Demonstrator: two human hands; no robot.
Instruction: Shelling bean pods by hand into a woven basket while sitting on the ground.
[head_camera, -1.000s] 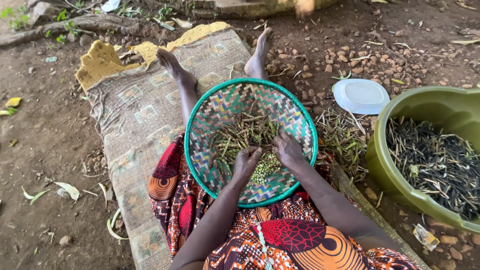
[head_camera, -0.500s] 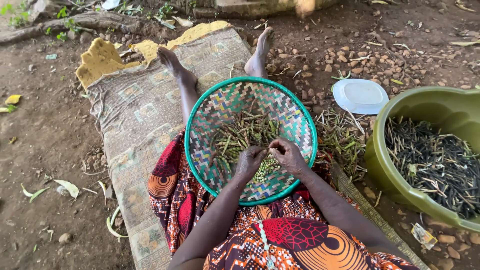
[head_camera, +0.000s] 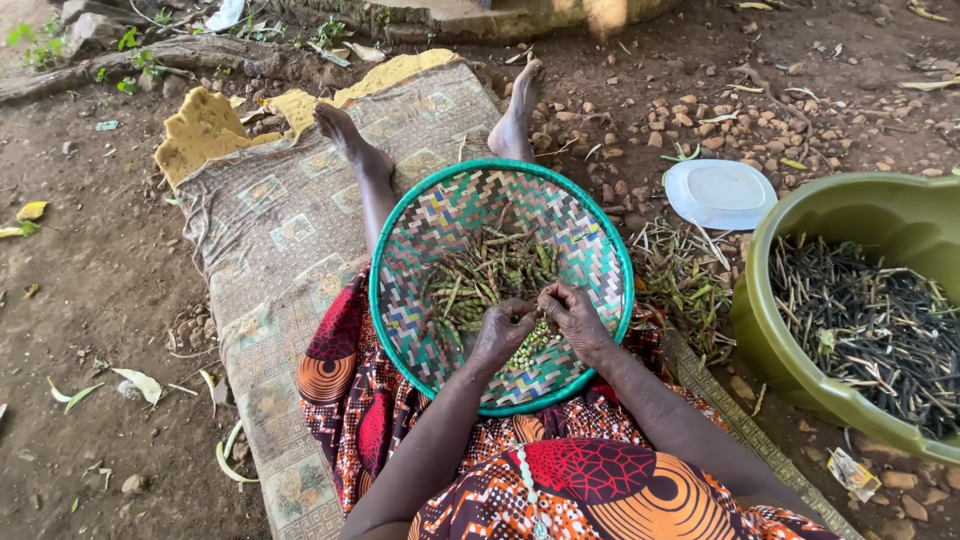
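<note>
A round woven basket (head_camera: 590, 232) with a green rim rests on my lap. It holds a pile of green bean pods (head_camera: 490, 268) and a small heap of shelled green beans (head_camera: 532, 348) near its front. Over that heap my left hand (head_camera: 503, 330) and my right hand (head_camera: 572, 316) meet, fingers pinched together on one bean pod (head_camera: 538, 308). My legs stretch out past the basket on a patterned mat (head_camera: 290, 240).
A big olive-green basin (head_camera: 800, 370) full of dark dry pods stands at the right. A white lid (head_camera: 720, 192) lies beyond it on stony ground. Empty pod husks (head_camera: 680, 285) are heaped between basket and basin. Bare dirt with fallen leaves lies left of the mat.
Both hands were apart among the pods a second ago; they have since drawn together over the basket's front with a pod between the fingers.
</note>
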